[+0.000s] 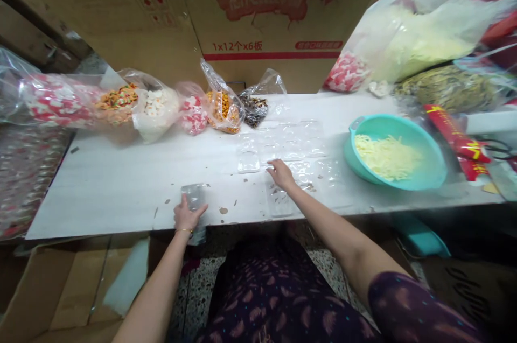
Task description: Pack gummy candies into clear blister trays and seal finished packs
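Note:
My left hand (188, 216) spans a stack of clear plastic trays (194, 195) at the table's front edge, thumb at its right side and fingers at its left. Part of the stack hangs past the edge. Further right, my right hand (281, 174) has its fingertips pinched at the far left corner of a clear plastic tray (280, 204). Behind that hand, more clear trays (297, 138) with moulded compartments lie side by side. Their see-through walls make the separate pieces hard to tell apart.
A turquoise basin (434, 168) of pale shreds (385, 155) stands right. Open bags of pink-and-white pieces (60, 99), white pieces (155, 103), orange bits (222, 109) and dark bits (254, 109) line the back. Behind rises a large carton (274, 41). An open box (68, 284) sits below left.

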Available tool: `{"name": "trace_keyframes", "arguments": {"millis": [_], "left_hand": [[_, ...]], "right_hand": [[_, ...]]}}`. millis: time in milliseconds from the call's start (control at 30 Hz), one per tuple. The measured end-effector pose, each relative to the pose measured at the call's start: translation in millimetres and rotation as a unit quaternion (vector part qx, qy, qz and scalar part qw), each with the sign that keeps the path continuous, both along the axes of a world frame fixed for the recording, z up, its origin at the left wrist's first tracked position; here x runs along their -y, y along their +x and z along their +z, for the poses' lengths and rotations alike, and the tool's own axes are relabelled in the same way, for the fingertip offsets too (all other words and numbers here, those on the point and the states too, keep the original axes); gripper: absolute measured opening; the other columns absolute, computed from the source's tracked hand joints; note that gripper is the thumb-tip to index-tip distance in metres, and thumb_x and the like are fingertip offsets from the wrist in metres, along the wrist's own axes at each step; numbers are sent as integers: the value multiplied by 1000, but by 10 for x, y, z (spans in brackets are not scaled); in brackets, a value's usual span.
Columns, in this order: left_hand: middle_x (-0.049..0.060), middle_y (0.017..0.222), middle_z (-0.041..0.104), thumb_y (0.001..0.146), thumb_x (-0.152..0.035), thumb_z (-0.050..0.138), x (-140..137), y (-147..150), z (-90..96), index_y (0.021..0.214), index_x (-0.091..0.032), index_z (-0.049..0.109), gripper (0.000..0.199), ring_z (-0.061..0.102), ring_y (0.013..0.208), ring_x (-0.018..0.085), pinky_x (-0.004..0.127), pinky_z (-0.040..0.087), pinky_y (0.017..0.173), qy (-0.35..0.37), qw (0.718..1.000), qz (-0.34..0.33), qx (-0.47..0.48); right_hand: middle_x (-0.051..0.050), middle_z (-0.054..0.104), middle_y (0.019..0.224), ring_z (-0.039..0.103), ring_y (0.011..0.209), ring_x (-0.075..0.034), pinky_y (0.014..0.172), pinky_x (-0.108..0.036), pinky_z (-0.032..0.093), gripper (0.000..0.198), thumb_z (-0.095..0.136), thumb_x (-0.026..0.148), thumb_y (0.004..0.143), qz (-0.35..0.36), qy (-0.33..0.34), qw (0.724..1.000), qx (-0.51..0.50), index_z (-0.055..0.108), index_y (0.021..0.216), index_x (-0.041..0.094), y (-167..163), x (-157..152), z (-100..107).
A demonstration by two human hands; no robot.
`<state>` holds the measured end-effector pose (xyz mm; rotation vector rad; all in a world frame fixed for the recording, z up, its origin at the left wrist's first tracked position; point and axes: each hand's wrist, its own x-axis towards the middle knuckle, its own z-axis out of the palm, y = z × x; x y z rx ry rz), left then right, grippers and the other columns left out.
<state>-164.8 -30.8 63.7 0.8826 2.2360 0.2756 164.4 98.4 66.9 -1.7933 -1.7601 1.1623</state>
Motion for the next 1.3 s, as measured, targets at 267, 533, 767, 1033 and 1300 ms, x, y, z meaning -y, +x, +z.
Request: {"name": "trace_keyframes", "arguments": {"millis": [267, 533, 767, 1033, 1300], "left_hand": [[19, 142, 14, 57, -55, 64, -584, 581, 76, 136, -17, 19, 98, 14, 129, 37, 50, 16, 101, 99, 990, -84, -56], [10, 106, 54, 54, -40, 74, -302, 2136, 219, 113, -23, 42, 68, 59, 73, 16, 28, 44, 60, -34, 871, 188, 453], [-1, 84, 56, 58, -31, 74, -312, 2124, 480, 105, -25, 51, 54, 55, 59, 7, 19, 41, 51, 18, 763, 179, 621], [-1, 75, 57, 59, -36, 73, -238, 2325, 527, 101, -22, 54, 48, 53, 55, 7, 20, 42, 51, 58, 751, 173, 635], [-5, 51, 46, 66, -36, 66, -205, 2528, 564, 83, -15, 55, 30, 37, 37, 4, 15, 29, 35, -2, 727, 140, 672]], "right_hand": [[-11, 58, 96, 48, 89, -24, 73, -37, 37, 14, 53, 14, 73, 278, 79, 920, 266, 61, 84, 20, 315, 1302, 36], [-6, 61, 81, 52, 79, -19, 72, -33, 38, 23, 39, 18, 84, 372, 147, 908, 123, 61, 83, 23, 210, 1489, 500], [-10, 56, 104, 52, 93, -19, 75, -33, 44, 36, 53, 41, 76, -107, -8, 979, -175, 55, 105, 20, 553, 1135, 801], [3, 53, 59, 45, 46, -7, 43, -19, 35, 29, 67, 42, 58, -222, -264, 820, -457, 54, 69, 18, 504, 969, 965], [4, 50, 54, 40, 48, -6, 48, -20, 35, 20, 69, 35, 59, -178, -180, 846, -469, 63, 59, 16, 488, 894, 1037]]}}
